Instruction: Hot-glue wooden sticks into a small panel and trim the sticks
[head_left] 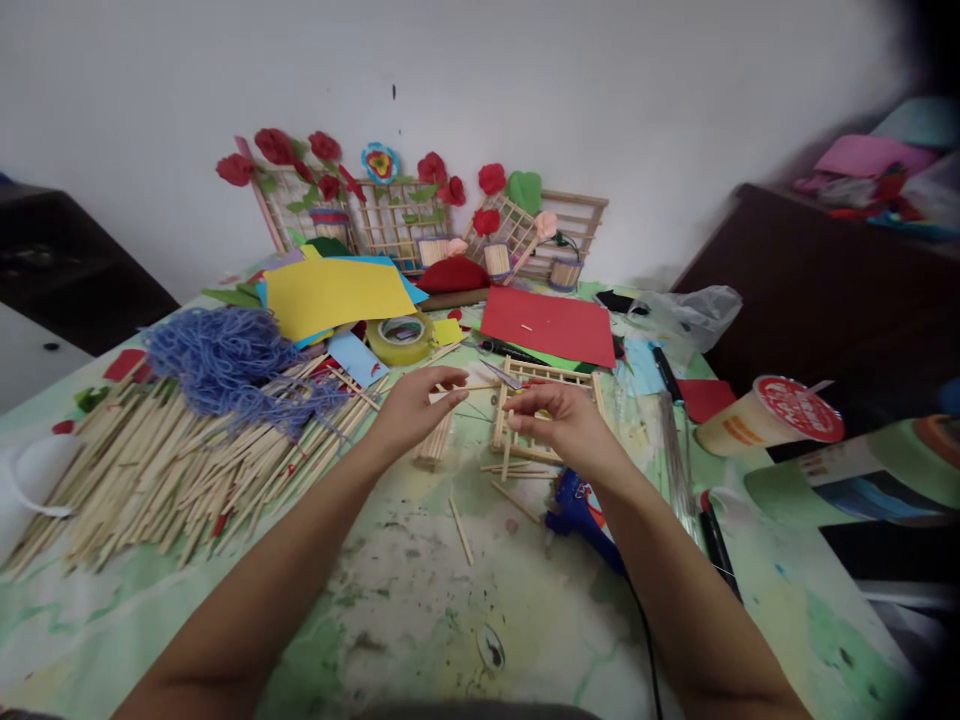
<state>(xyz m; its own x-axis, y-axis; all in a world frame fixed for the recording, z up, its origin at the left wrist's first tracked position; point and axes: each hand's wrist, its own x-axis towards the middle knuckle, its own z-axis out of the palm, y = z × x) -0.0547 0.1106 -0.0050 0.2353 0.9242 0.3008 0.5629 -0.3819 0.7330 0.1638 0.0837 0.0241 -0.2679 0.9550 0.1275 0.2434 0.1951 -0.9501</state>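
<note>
My left hand is closed in a pinch, with a thin wooden stick reaching right from its fingertips. My right hand pinches a short wooden stick that points down. Just behind the right hand lies a small lattice frame of sticks, partly covered by it. Scissors rest at the frame's far left corner. Below the left hand is a small bundle of cut sticks. A blue glue gun lies under my right forearm, and several loose sticks lie between the hands.
At left are a large pile of sticks and blue yarn. Behind sit yellow paper, a tape roll and red paper. Stick trellises with paper flowers lean on the wall. A drink cup stands at right.
</note>
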